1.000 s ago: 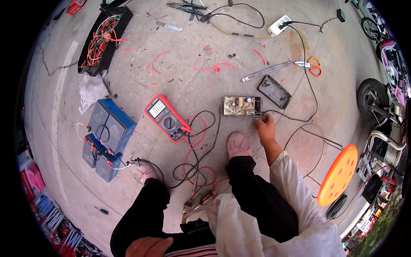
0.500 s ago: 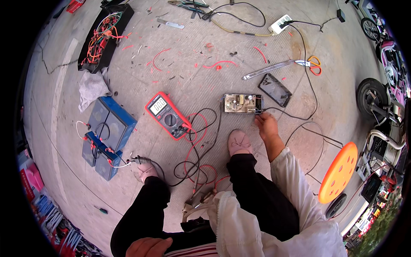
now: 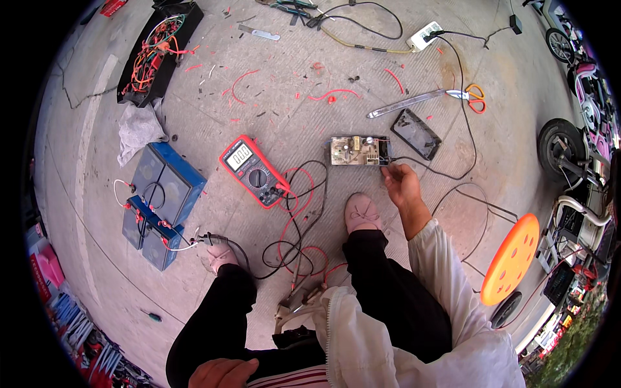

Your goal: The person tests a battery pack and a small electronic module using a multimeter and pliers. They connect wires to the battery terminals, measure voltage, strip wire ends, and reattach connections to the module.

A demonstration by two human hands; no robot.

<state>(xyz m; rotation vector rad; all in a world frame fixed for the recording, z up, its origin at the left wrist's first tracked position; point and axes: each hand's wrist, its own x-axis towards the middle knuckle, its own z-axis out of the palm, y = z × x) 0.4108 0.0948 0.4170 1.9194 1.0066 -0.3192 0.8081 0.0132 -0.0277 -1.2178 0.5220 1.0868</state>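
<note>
My right hand (image 3: 403, 187) reaches forward with curled fingers, its fingertips closed on the lower right corner of an open-cased circuit board (image 3: 349, 151). A black cord joins the board at that same end. My left hand (image 3: 223, 373) rests on my left thigh at the lower edge, apparently holding nothing; its fingers show only in part. To the left of the board lies a red multimeter (image 3: 253, 172) with its display lit. Its red and black leads (image 3: 297, 242) tangle on the ground between my feet. Just right of the board is a dark flat panel (image 3: 416, 134) like a phone.
Blue-cased batteries (image 3: 169, 178) joined by wires stand at left, near a grey rag (image 3: 140, 132) and a black tray of wires (image 3: 158, 61). Scissors (image 3: 475, 97), a metal bar (image 3: 406, 103) and a white power strip (image 3: 424, 37) lie far right. An orange stool (image 3: 511, 258) stands right.
The circuit board has slid slightly left and away from me and turned a little. My right hand has rolled at its corner. My left hand has stayed put.
</note>
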